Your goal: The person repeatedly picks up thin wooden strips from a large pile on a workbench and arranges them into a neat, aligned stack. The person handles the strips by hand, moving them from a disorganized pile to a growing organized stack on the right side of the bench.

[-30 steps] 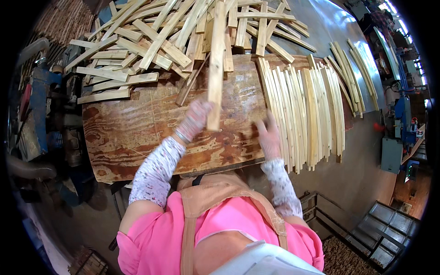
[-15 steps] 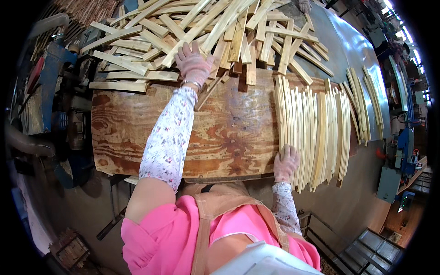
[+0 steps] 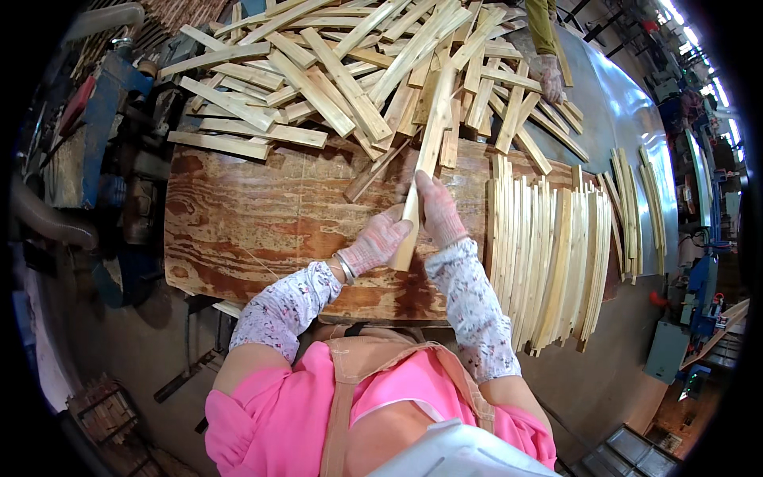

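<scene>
**Brown-streaked plywood tabletop (image 3: 230, 230) filled the centre**

A heap of pale, flat wooden slats (image 3: 318, 91) sprawled at twelve o'clock, a row of thin, pale wooden strips (image 3: 548, 262) at three. Mid-table, a long, flat, pale wooden board (image 3: 434, 135) pointed toward one; the pink-gloved left hand (image 3: 377, 242) and right hand (image 3: 441, 213) curled closed around its near end.

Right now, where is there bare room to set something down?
Widest: the left part of the brown board, between the loose pile and the left hand. Narrower: between the right hand and the strip row. The metal sheet is bare right of the co-worker's hand. Crowded: pile, row, and around the held plank.
</scene>
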